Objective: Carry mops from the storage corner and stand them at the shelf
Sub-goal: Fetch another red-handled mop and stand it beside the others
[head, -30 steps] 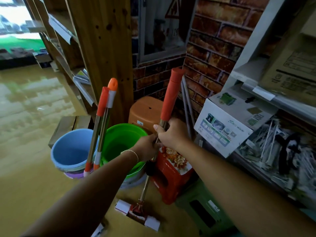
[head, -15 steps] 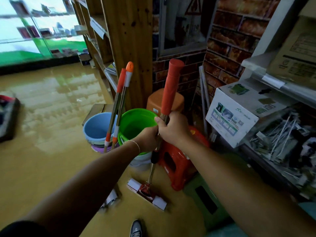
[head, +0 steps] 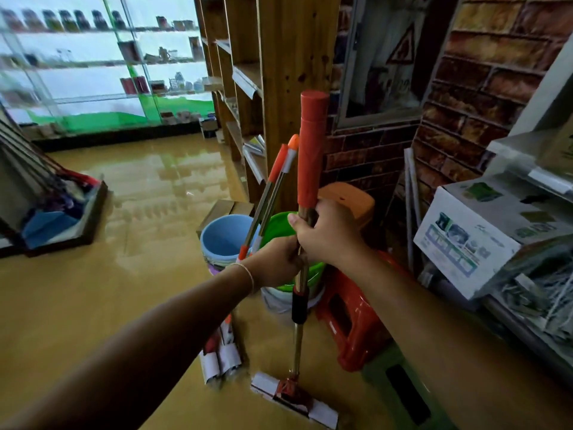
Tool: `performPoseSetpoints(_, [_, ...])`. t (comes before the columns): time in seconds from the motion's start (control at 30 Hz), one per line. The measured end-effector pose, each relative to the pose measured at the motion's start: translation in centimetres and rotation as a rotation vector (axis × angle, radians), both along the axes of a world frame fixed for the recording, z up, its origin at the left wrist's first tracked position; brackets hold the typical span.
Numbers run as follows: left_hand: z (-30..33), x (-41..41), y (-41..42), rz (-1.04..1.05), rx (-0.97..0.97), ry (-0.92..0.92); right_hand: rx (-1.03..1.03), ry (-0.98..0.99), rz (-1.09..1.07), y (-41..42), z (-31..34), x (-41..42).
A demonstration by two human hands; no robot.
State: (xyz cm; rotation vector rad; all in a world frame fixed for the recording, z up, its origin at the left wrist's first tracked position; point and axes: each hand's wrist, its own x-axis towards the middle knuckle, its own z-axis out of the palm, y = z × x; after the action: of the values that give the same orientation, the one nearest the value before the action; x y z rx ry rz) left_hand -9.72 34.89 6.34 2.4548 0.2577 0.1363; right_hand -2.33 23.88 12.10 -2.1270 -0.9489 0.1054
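Both hands clamp the mop (head: 311, 156) shaft just below its orange handle sleeve, the right hand (head: 330, 232) above and the left hand (head: 277, 263) directly beneath it. It stands nearly upright (its sponge head (head: 293, 398) is down at the floor), in front of a green bucket (head: 279, 226) and beside a red stool (head: 353, 318). Two more mops (head: 269, 197) lean against the blue bucket (head: 224, 235) by the wooden shelf (head: 291, 72).
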Motion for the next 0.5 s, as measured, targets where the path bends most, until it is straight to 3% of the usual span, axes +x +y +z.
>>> performPoseSetpoints(0.5, [5.5,-16.6,8.7,0.0,-0.215,-0.178,0.131,-0.105,0.156,9.8,6.9,-15.4])
